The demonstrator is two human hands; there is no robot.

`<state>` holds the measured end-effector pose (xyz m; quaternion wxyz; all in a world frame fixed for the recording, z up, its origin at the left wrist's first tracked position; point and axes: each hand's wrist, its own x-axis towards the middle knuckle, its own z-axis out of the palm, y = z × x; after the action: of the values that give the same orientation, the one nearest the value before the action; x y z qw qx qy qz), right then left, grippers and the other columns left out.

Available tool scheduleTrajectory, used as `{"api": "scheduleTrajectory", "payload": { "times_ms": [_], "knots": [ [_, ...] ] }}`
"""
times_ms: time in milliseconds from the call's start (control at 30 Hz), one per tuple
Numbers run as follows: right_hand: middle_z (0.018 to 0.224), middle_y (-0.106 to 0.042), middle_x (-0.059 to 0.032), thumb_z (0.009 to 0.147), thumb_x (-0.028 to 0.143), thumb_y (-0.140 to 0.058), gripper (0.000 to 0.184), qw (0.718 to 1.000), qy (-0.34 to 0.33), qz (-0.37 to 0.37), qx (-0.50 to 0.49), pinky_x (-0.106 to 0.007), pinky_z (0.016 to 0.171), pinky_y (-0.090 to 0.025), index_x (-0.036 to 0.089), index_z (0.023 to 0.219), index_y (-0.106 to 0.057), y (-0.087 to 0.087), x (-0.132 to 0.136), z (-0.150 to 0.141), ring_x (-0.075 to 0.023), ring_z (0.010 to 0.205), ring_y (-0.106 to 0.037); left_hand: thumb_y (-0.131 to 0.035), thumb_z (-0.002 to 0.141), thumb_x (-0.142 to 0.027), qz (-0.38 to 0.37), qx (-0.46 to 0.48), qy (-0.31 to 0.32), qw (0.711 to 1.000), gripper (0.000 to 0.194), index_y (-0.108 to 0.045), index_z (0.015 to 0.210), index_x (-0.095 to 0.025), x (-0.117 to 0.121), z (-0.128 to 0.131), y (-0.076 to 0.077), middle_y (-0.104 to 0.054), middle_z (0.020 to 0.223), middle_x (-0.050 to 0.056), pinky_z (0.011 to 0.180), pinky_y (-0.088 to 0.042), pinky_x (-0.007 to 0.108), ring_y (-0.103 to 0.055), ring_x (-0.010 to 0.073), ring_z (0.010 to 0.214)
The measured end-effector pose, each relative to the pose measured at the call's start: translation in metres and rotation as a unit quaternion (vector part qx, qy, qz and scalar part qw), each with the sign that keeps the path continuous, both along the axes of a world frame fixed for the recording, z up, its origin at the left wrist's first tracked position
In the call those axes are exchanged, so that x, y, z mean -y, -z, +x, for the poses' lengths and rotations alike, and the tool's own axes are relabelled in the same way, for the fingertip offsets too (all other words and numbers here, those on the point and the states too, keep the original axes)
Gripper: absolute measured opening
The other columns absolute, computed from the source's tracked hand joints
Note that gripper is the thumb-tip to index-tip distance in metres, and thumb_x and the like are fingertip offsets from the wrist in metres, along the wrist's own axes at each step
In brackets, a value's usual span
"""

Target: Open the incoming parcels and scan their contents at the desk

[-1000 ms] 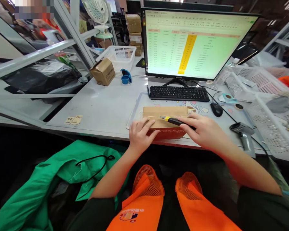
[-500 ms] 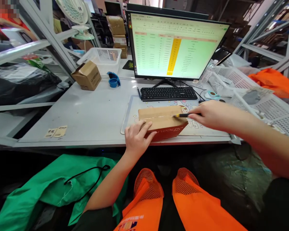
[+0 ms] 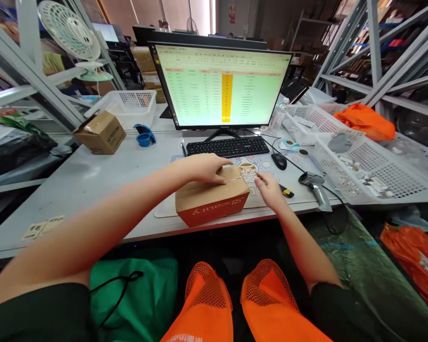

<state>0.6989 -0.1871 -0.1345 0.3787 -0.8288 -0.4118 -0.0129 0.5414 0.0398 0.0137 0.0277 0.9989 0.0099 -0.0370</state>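
Observation:
A cardboard box with a red front (image 3: 211,203) sits on a printed desk mat (image 3: 254,172) at the table's near edge. My left hand (image 3: 204,168) lies across the far top of the box, fingers curled over its flap seam. My right hand (image 3: 271,187) hovers just right of the box with fingers spread, holding nothing. A black and yellow utility knife (image 3: 286,191) lies on the mat beside that hand.
A monitor (image 3: 221,86), keyboard (image 3: 227,146) and mouse (image 3: 279,161) stand behind the box. A barcode scanner (image 3: 316,187) and white baskets (image 3: 364,166) are on the right. A small brown box (image 3: 100,132) and blue tape dispenser (image 3: 144,135) sit at the left.
My right hand drew the knife along the box's top seam, then laid it down on the mat. My left hand moved from the near corner to the box's far top. The box turned slightly.

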Motion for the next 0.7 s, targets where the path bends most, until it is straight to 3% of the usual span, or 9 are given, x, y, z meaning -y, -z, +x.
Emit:
{"api": "scheduleTrajectory", "payload": {
  "times_ms": [100, 200, 267, 367, 433, 533, 600, 700],
  "knots": [
    [0.137, -0.073, -0.0172, 0.105, 0.057, -0.058, 0.056, 0.982, -0.138, 0.09, -0.092, -0.045, 0.106, -0.059, 0.017, 0.143, -0.07, -0.012, -0.02, -0.032, -0.0286, 0.121, -0.071, -0.08, 0.079, -0.043, 0.069, -0.039, 0.003, 0.997, 0.075, -0.063, 0.15, -0.026, 0.021, 0.011, -0.008, -0.08, 0.087, 0.007, 0.062, -0.049, 0.035, -0.072, 0.0291, 0.07],
    [0.138, -0.072, -0.017, 0.104, 0.053, -0.058, 0.054, 0.975, -0.158, 0.111, -0.114, -0.05, 0.113, -0.055, 0.018, 0.143, -0.069, -0.017, -0.026, -0.053, -0.0313, 0.13, -0.067, -0.073, 0.081, -0.03, 0.093, -0.05, 0.004, 0.994, 0.062, -0.067, 0.142, -0.023, 0.036, 0.008, -0.011, -0.078, 0.082, 0.009, 0.071, -0.054, 0.039, -0.072, 0.0324, 0.07],
    [0.146, -0.068, -0.0187, 0.105, 0.05, -0.057, 0.054, 0.973, -0.146, 0.146, -0.104, -0.051, 0.121, -0.05, 0.016, 0.146, -0.066, -0.016, -0.025, -0.059, -0.0323, 0.139, -0.063, -0.063, 0.086, -0.026, 0.061, -0.051, 0.001, 0.997, 0.052, -0.069, 0.137, -0.024, 0.031, 0.002, -0.014, -0.079, 0.087, 0.01, 0.074, -0.055, 0.04, -0.073, 0.0328, 0.073],
    [0.15, -0.065, -0.0187, 0.105, 0.047, -0.057, 0.048, 0.965, -0.155, 0.193, -0.081, -0.05, 0.122, -0.05, 0.018, 0.142, -0.067, -0.017, -0.021, -0.061, -0.0308, 0.141, -0.062, -0.05, 0.092, -0.027, -0.035, -0.012, -0.022, 0.999, 0.04, -0.072, 0.126, -0.026, 0.002, -0.006, -0.016, -0.081, 0.099, 0.008, 0.072, -0.055, 0.036, -0.073, 0.027, 0.075],
    [0.144, -0.069, -0.0178, 0.105, 0.043, -0.059, 0.037, 0.954, -0.181, 0.233, -0.061, -0.049, 0.119, -0.052, 0.02, 0.132, -0.068, -0.018, -0.019, -0.062, -0.0289, 0.138, -0.064, -0.046, 0.096, -0.033, -0.086, 0.022, -0.037, 0.995, 0.034, -0.073, 0.116, -0.026, -0.023, -0.008, -0.009, -0.081, 0.103, 0.007, 0.073, -0.056, 0.033, -0.074, 0.025, 0.08],
    [0.119, -0.079, -0.0111, 0.105, 0.03, -0.056, 0.013, 0.914, -0.251, 0.319, 0.001, -0.055, 0.12, -0.049, 0.026, 0.115, -0.063, -0.01, -0.011, -0.062, -0.0261, 0.134, -0.068, -0.046, 0.099, -0.047, -0.093, 0.053, -0.086, 0.991, 0.037, -0.074, 0.107, -0.025, -0.048, -0.003, 0.014, -0.08, 0.097, 0.008, 0.076, -0.056, 0.035, -0.074, 0.0274, 0.083],
    [0.112, -0.081, -0.0077, 0.103, 0.025, -0.053, 0.012, 0.886, -0.316, 0.334, 0.061, -0.061, 0.12, -0.047, 0.028, 0.113, -0.06, 0.002, -0.001, -0.059, -0.0259, 0.133, -0.07, -0.047, 0.099, -0.053, -0.093, 0.065, -0.122, 0.986, 0.041, -0.076, 0.108, -0.025, -0.053, -0.001, 0.03, -0.079, 0.092, 0.008, 0.078, -0.057, 0.038, -0.074, 0.0289, 0.082],
    [0.129, -0.078, -0.0121, 0.101, 0.034, -0.055, 0.025, 0.859, -0.39, 0.298, 0.144, -0.067, 0.122, -0.043, 0.027, 0.124, -0.063, 0.014, 0.022, -0.047, -0.0301, 0.141, -0.065, -0.053, 0.097, -0.05, -0.074, 0.165, -0.103, 0.978, 0.041, -0.078, 0.114, -0.022, -0.044, -0.019, 0.037, -0.078, 0.108, 0.013, 0.093, -0.058, 0.046, -0.075, 0.0326, 0.101]
  ]
}}
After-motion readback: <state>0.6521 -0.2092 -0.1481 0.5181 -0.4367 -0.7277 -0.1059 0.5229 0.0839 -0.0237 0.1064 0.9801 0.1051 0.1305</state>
